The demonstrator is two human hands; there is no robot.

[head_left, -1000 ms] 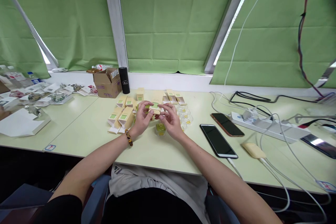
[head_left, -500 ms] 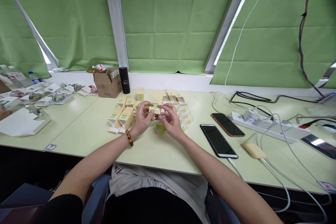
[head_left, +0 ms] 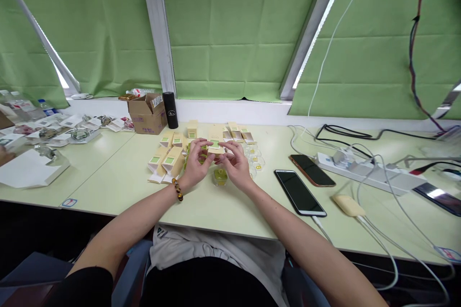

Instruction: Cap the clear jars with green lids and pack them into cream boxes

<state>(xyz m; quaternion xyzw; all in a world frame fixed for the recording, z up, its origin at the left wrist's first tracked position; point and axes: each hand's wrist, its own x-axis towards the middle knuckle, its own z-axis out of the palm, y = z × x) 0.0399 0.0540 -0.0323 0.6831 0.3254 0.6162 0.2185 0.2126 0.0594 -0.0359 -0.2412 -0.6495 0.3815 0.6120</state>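
Between my hands is a small cream cardboard box [head_left: 216, 149] with a green square on it. My left hand [head_left: 195, 165] grips its left side, fingers on top and thumb below. My right hand [head_left: 236, 165] holds the right side in the same way. Just under the box, a small yellow-green glass bottle [head_left: 220, 177] stands on the table. Left of my left hand, cream boxes with green squares [head_left: 173, 160] stand in a group, some with open flaps. Clear round caps or lids with yellow centres [head_left: 255, 156] lie right of my right hand, partly hidden by it.
A phone [head_left: 299, 193] on a cable, a second phone [head_left: 312, 170] and a power strip [head_left: 367, 175] with loose cables lie on the right. A brown carton [head_left: 147, 114] and a black cylinder [head_left: 170, 110] stand at the back. Another person's hand [head_left: 5, 155] shows far left.
My fingers have shifted on the box, and both hands now hold it more evenly from the sides. The glass bottle below shows more fully.
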